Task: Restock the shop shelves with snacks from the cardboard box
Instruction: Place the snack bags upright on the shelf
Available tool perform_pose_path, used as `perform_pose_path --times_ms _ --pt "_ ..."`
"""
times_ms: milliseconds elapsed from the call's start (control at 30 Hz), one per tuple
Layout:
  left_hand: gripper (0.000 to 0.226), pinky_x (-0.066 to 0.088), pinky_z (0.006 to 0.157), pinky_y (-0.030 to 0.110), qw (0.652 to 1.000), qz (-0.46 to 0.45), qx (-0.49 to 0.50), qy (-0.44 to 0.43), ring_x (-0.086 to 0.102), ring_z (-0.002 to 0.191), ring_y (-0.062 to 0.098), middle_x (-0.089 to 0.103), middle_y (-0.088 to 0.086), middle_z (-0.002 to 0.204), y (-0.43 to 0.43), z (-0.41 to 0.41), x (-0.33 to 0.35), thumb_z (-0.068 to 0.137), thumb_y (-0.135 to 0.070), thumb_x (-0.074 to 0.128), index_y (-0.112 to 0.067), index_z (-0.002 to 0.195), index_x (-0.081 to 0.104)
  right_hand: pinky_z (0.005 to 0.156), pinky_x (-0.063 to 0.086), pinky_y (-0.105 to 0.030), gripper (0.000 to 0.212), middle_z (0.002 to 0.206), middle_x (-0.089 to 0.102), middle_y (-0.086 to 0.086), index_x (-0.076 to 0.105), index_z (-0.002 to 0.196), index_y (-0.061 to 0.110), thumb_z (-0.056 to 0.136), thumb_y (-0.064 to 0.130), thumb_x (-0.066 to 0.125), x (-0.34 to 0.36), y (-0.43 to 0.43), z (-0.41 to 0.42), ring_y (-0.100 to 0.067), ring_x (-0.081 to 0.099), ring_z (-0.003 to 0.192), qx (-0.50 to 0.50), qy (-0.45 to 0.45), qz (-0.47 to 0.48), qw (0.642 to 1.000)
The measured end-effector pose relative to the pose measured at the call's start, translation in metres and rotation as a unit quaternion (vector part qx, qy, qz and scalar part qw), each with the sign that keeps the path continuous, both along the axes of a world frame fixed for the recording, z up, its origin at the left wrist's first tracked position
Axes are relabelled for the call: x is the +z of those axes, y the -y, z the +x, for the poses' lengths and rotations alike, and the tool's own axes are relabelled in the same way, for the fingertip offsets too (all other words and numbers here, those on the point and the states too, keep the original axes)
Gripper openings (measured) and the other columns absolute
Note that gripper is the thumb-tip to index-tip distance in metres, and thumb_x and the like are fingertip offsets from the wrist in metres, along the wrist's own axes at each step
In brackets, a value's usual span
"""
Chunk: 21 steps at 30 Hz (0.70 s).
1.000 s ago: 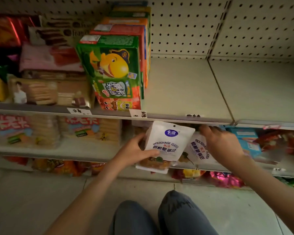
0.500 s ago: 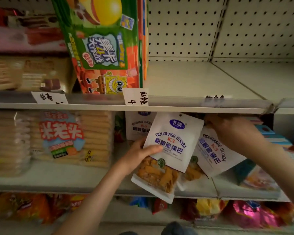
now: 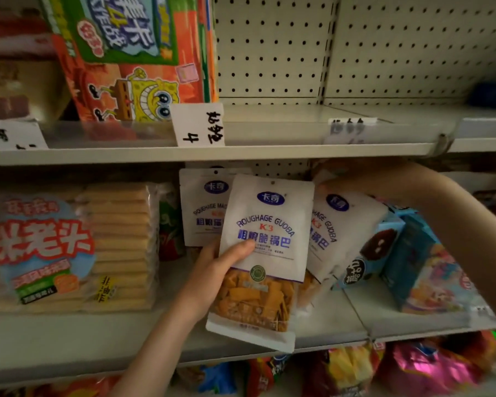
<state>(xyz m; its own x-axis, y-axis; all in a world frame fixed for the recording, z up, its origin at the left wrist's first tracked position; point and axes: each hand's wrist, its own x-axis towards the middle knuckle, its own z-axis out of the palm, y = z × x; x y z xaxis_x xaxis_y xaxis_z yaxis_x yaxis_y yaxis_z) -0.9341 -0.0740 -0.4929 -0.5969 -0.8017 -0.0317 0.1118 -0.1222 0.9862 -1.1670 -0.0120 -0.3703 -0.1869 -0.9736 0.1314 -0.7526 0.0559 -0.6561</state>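
Observation:
My left hand grips a white "Roughage Guoba" snack pouch by its left edge, holding it upright in front of the middle shelf. Its lower window shows orange crisps. To the right, my right hand holds the top of a second white pouch, which leans behind the first one. A third pouch of the same kind stands further back on the shelf, partly hidden. The cardboard box is out of view.
Rice cracker packs fill the shelf's left side; blue snack boxes stand to the right of the pouches. Above, the upper shelf carries cartoon boxes at left and a handwritten price tag. Bright snack bags lie on the bottom shelf.
The view has moved closer and lower toward the middle shelf. Both hands have pushed their pouches deeper in under the upper shelf, and the left pouch now stands more upright.

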Motion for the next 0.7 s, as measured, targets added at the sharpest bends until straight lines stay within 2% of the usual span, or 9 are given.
perform_pose_path --times_ms 67,167,233,333,433,500,600,700 --pt "0.038 0.058 0.074 0.038 1.000 -0.003 0.001 -0.008 0.072 0.085 0.026 0.075 0.007 0.094 -0.002 -0.001 -0.001 0.068 -0.032 0.064 -0.021 0.104 0.066 0.064 0.056 -0.020 0.022 0.085 0.073 0.009 0.062 0.096 0.027 0.081 0.013 0.067 -0.005 -0.011 -0.003 -0.011 0.070 0.085 0.013 0.177 -0.059 0.982" --pt "0.039 0.057 0.074 0.042 1.000 -0.004 0.010 -0.024 0.072 0.085 0.028 0.075 0.008 0.094 -0.001 -0.003 -0.006 0.067 -0.031 0.065 -0.021 0.104 0.065 0.071 0.057 -0.021 0.031 0.093 0.074 0.010 0.061 0.105 0.026 0.075 0.017 0.063 -0.021 -0.023 0.000 -0.008 0.070 0.087 0.056 0.305 -0.075 0.948" --pt "0.039 0.058 0.070 0.039 0.999 -0.004 0.016 -0.027 0.072 0.082 0.027 0.075 0.007 0.092 -0.001 -0.003 -0.009 0.065 -0.032 0.065 -0.022 0.103 0.065 0.071 0.057 -0.021 0.026 0.090 0.074 0.010 0.061 0.101 0.026 0.079 0.012 0.060 -0.034 -0.026 0.003 -0.008 0.070 0.085 0.063 0.349 -0.082 0.932" --pt "0.038 0.057 0.071 0.040 0.999 -0.008 0.023 -0.038 0.072 0.082 0.028 0.075 0.008 0.092 -0.001 -0.002 -0.011 0.066 -0.033 0.065 -0.021 0.101 0.067 0.072 0.055 -0.022 0.026 0.081 0.073 0.017 0.060 0.092 0.032 0.085 0.006 0.061 -0.045 -0.019 0.004 -0.005 0.069 0.081 0.006 0.283 -0.092 0.955" --pt "0.037 0.058 0.073 0.041 0.999 -0.022 0.016 -0.041 0.072 0.085 0.028 0.075 0.009 0.095 -0.001 0.000 -0.008 0.067 -0.030 0.076 -0.021 0.102 0.067 0.080 0.053 -0.030 0.020 0.085 0.071 0.011 0.063 0.086 0.032 0.084 0.012 0.065 -0.040 -0.003 0.006 -0.010 0.067 0.084 -0.031 0.183 -0.091 0.978" --pt "0.040 0.058 0.075 0.043 0.999 -0.027 0.011 -0.045 0.072 0.087 0.029 0.074 0.010 0.098 0.000 0.001 -0.006 0.067 -0.030 0.072 -0.021 0.106 0.066 0.076 0.054 -0.029 0.014 0.085 0.070 0.005 0.064 0.082 0.029 0.084 0.016 0.066 -0.031 0.008 0.011 -0.014 0.067 0.083 -0.035 0.135 -0.080 0.987" --pt "0.047 0.057 0.079 0.047 0.995 -0.016 0.043 -0.084 0.071 0.091 0.030 0.073 0.009 0.101 0.001 -0.001 -0.003 0.066 -0.031 0.067 -0.022 0.112 0.063 0.073 0.054 -0.029 0.011 0.084 0.069 0.002 0.064 0.080 0.026 0.085 0.017 0.064 -0.021 0.026 0.018 -0.017 0.067 0.080 -0.020 0.100 -0.064 0.993" --pt "0.046 0.058 0.077 0.044 0.993 -0.028 0.068 -0.097 0.072 0.090 0.027 0.074 0.006 0.100 -0.001 -0.005 0.003 0.068 -0.029 0.077 -0.025 0.111 0.063 0.073 0.053 -0.029 0.011 0.087 0.066 0.002 0.062 0.082 0.024 0.088 0.015 0.061 -0.015 0.042 0.018 -0.015 0.064 0.081 -0.025 0.071 -0.067 0.995"
